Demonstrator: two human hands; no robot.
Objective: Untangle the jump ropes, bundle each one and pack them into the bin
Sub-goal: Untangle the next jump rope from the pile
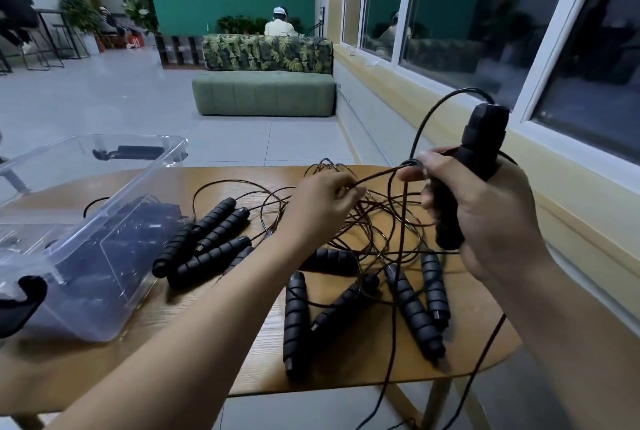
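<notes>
- Head view: right fingers [437, 157] clenched round an upright black handle [482, 147].
- Left fingers [346, 191] pinch a cord [381, 175] just beside them.
- Tangled jump ropes [377, 225] lie below the fingers on the counter [242, 360]; bin [86, 308] to their left.

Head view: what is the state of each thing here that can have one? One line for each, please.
Right hand, grips a black handle, roughly upright above the table.
Left hand, pinches a cord.
Cords, tangled on the table.
Loose handles, lying on the table, not bundled.
Bin, open, no lid, dark items inside.
</notes>
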